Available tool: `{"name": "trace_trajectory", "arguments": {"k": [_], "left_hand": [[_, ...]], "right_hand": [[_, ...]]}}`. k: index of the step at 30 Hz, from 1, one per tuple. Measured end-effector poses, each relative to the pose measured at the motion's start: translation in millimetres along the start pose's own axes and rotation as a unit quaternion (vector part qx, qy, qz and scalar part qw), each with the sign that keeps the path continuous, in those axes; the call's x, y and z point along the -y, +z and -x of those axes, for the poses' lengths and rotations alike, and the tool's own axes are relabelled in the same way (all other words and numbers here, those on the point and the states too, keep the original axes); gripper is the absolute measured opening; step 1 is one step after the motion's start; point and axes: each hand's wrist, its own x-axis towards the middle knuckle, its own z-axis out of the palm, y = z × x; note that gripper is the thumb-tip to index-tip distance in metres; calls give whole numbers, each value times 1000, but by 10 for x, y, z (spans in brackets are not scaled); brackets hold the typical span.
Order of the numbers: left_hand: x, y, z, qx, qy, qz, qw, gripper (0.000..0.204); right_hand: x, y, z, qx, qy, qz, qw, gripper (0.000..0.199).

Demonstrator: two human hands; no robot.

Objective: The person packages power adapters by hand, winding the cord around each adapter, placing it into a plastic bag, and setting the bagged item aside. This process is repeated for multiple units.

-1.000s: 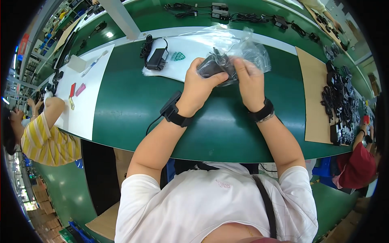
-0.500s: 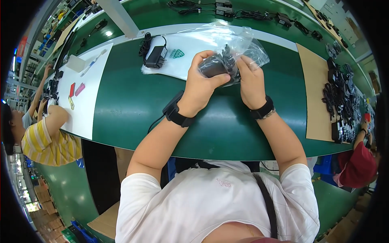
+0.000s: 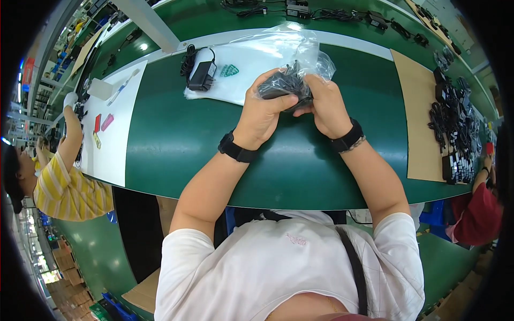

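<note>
Black power adapter in a clear plastic bag, upper centre of frame. Your left hand grips the left end, thumb against fingers; your right hand pinches the bag's right side. Step looks like tucking film round the adapter; next move calls for a steady left grip, loose film gathered. Upper left of centre: corded adapter on flat plastic bags. Far right: adapter heap on cardboard. Likely snag: the floppy film beyond your fingers.
</note>
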Motion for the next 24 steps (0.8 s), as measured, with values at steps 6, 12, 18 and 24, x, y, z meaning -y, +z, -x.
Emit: {"name": "trace_trajectory", "arguments": {"k": [6,12,18,24], "left_hand": [[-130,64,-12,7,133,-428,894,63],[-36,-47,-40,-62,142,-387,909,31],[-136,-39,-30,-53,66,-80,993,18],[-206,-64,-56,-95,30,-238,966,16]], "right_hand": [[-133,-189,-168,-111,-406,389,820,23],[-182,-37,-53,-23,-299,276,913,23],[24,-13,-35,70,37,-59,995,27],[-82,-60,-73,43,-79,-37,995,19]]}}
